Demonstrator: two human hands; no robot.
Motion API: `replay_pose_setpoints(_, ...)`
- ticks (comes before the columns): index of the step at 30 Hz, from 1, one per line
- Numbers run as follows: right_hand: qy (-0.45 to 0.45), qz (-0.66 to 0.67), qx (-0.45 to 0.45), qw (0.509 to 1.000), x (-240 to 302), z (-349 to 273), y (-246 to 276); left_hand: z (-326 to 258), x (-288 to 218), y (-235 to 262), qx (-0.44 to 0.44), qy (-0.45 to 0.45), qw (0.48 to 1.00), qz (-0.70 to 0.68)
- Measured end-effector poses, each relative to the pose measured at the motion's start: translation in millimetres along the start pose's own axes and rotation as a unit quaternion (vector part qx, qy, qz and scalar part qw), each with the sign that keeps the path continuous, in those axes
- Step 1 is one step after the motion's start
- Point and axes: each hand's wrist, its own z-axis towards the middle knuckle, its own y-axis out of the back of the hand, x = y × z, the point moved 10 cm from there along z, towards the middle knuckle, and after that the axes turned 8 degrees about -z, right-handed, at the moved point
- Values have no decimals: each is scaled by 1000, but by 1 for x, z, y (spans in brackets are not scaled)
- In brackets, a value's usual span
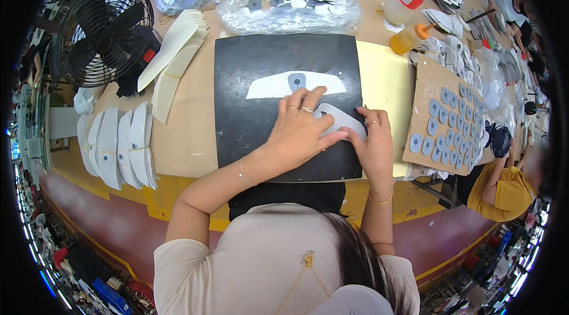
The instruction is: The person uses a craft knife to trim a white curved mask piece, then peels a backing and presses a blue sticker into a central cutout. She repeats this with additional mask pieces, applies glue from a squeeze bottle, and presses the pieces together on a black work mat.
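Note:
A black mat (249,131) lies in front of me. On it rests a long, curved white piece (269,86) with a grey-blue patch (297,81) at its middle. Nearer to me, a smaller white piece with a rounded end (345,119) is bent up off the mat between my hands. My left hand (299,128) grips its left side; the index finger reaches toward the long piece, and the thumb lies at the near edge. My right hand (376,140) pinches the right end between thumb and fingers. Both thumb tips nearly meet. Part of the smaller piece is hidden under my left fingers.
A black fan (106,33) and bundled white pieces (109,146) stand left. Behind the mat is a plastic bag of cut pieces (290,21). Right are a cardboard sheet with grey-blue patches (424,119), two bottles (409,0) and a person in yellow (504,190).

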Motion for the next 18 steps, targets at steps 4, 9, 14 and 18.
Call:
replay_pose_setpoints(4,41,-31,-35,998,4,-5,-3,-9,21,25,-8,69,997,-25)
replay_pose_setpoints(9,49,-3,4,999,11,0,-7,-25,53,30,14,140,987,-75)
replay_pose_setpoints(14,5,186,107,977,12,-2,-11,-30,62,39,-44,175,965,-188)
replay_pose_setpoints(18,8,224,133,965,6,-10,-3,-37,49,47,46,144,977,-151)
